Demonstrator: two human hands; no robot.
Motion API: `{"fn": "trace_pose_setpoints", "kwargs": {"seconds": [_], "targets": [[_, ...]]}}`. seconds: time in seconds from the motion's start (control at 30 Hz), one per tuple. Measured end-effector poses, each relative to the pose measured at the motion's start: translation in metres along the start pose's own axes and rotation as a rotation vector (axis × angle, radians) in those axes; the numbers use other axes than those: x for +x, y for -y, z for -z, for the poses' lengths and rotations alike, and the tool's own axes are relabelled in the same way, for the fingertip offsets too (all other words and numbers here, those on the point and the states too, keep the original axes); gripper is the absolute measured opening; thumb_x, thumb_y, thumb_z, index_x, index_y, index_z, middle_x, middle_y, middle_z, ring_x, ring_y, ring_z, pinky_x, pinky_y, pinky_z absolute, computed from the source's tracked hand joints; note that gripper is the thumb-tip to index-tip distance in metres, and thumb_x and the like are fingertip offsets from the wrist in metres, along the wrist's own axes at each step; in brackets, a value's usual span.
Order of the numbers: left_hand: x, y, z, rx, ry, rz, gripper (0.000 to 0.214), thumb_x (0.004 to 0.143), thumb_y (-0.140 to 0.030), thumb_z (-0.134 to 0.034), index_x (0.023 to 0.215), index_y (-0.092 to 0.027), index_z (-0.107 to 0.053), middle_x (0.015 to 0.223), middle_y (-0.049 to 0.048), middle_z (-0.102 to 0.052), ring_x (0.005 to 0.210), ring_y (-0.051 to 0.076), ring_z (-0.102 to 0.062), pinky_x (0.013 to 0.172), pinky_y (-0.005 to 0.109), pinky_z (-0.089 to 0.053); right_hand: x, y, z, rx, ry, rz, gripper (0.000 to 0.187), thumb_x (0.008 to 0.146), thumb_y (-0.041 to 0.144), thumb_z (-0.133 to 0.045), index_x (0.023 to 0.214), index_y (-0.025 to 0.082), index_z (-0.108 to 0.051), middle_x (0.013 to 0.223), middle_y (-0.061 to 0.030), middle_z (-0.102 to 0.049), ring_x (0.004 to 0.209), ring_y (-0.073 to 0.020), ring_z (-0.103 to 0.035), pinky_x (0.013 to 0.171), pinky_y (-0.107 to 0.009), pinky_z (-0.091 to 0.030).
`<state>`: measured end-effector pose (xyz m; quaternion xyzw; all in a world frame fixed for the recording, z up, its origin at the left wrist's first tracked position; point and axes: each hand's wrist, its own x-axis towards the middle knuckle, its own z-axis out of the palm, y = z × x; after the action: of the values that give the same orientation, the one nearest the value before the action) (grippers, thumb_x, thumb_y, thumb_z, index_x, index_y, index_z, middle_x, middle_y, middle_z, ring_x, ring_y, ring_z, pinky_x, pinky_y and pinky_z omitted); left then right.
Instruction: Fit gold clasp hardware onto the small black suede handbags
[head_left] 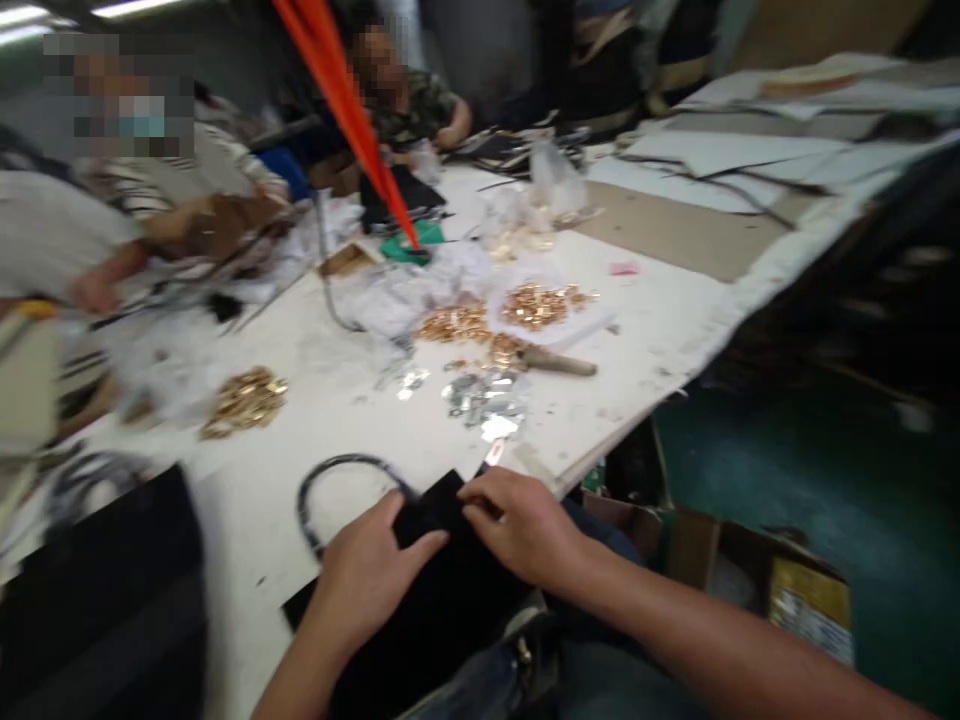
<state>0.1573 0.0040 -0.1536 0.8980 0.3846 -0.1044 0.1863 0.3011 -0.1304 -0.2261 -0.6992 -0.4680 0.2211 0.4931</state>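
A black handbag [442, 610] with a curved dark handle [330, 462] lies at the table's near edge, partly over my lap. My left hand [371, 565] grips it near the base of the handle, the thumb lying on the black surface and the other fingers mostly hidden. At its upper corner, my right hand [517, 520] has its fingers pinched on the edge. Just beyond those fingers a small shiny metal piece [495, 452] shows, too blurred to make out. Silver metal pieces [484, 395] lie in a loose heap ahead of my right hand.
Gold-coloured fittings [536, 305] are heaped near a hammer-like wooden handle [559, 362], with another gold pile [247, 400] at left. A second black bag [105, 600] lies at lower left. An orange strip [352, 110] hangs down. Several people work opposite. Cardboard boxes [694, 550] stand right.
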Motion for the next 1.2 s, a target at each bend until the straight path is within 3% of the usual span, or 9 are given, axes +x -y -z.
{"fn": "trace_pose_setpoints", "kwargs": {"seconds": [0.1, 0.3, 0.5, 0.8, 0.97, 1.07, 1.2], "targets": [[-0.008, 0.013, -0.002, 0.018, -0.039, 0.090, 0.031, 0.084, -0.048, -0.073, 0.099, -0.022, -0.063, 0.098, 0.0062, -0.076, 0.094, 0.030, -0.071, 0.078, 0.036, -0.049, 0.006, -0.006, -0.009, 0.056, 0.022, 0.035, 0.016, 0.091, 0.018, -0.064, 0.101, 0.024, -0.075, 0.092, -0.0038, -0.075, 0.083, -0.0192, -0.070, 0.078, -0.031, -0.054], [-0.013, 0.015, -0.005, -0.002, -0.046, 0.069, 0.032, 0.081, -0.050, -0.074, 0.095, -0.023, -0.064, 0.097, 0.0072, -0.077, 0.093, 0.032, -0.072, 0.076, 0.036, -0.047, 0.001, 0.005, -0.008, 0.016, 0.112, 0.002, 0.015, 0.089, 0.022, -0.063, 0.097, 0.025, -0.075, 0.084, -0.0023, -0.075, 0.073, -0.0192, -0.069, 0.072, -0.031, -0.055], [-0.015, 0.030, -0.010, 0.009, -0.056, 0.042, 0.034, 0.080, -0.052, -0.075, 0.093, -0.023, -0.063, 0.093, 0.0069, -0.076, 0.090, 0.034, -0.073, 0.072, 0.036, -0.047, -0.002, 0.009, -0.022, -0.044, 0.101, -0.002, 0.015, 0.091, 0.024, -0.063, 0.100, 0.025, -0.075, 0.089, -0.0030, -0.076, 0.079, -0.0208, -0.071, 0.073, -0.033, -0.055], [-0.020, 0.033, -0.021, -0.021, -0.094, -0.018, 0.031, 0.082, -0.050, -0.074, 0.095, -0.024, -0.063, 0.096, 0.0072, -0.077, 0.091, 0.034, -0.073, 0.072, 0.038, -0.048, -0.002, 0.010, -0.038, -0.259, 0.172, 0.131, 0.020, 0.098, 0.021, -0.055, 0.109, 0.023, -0.071, 0.102, -0.0073, -0.075, 0.093, -0.0249, -0.072, 0.084, -0.038, -0.054], [-0.021, 0.036, -0.023, -0.034, -0.092, -0.006, 0.032, 0.082, -0.051, -0.074, 0.095, -0.023, -0.064, 0.096, 0.0063, -0.077, 0.090, 0.031, -0.073, 0.070, 0.035, -0.046, 0.000, 0.014, -0.039, -0.111, 0.162, -0.072, 0.022, 0.092, 0.027, -0.066, 0.114, 0.024, -0.068, 0.088, -0.0015, -0.075, 0.076, -0.0196, -0.070, 0.073, -0.032, -0.055], [-0.023, 0.038, -0.019, -0.052, -0.085, 0.000, 0.032, 0.081, -0.050, -0.074, 0.093, -0.022, -0.065, 0.094, 0.0067, -0.077, 0.090, 0.031, -0.073, 0.069, 0.034, -0.044, 0.002, 0.019, -0.037, -0.019, 0.158, -0.153, 0.012, 0.088, 0.031, -0.072, 0.096, 0.023, -0.070, 0.080, 0.0006, -0.073, 0.071, -0.0175, -0.068, 0.069, -0.028, -0.052], [-0.027, 0.037, -0.014, -0.118, -0.095, -0.046, 0.026, 0.081, -0.045, -0.075, 0.090, -0.023, -0.064, 0.092, 0.0047, -0.077, 0.088, 0.029, -0.071, 0.069, 0.032, -0.042, 0.008, 0.016, -0.037, 0.012, 0.165, -0.206, 0.015, 0.086, 0.037, -0.075, 0.082, 0.023, -0.072, 0.073, 0.0008, -0.071, 0.066, -0.0167, -0.062, 0.063, -0.027, -0.045]]}}
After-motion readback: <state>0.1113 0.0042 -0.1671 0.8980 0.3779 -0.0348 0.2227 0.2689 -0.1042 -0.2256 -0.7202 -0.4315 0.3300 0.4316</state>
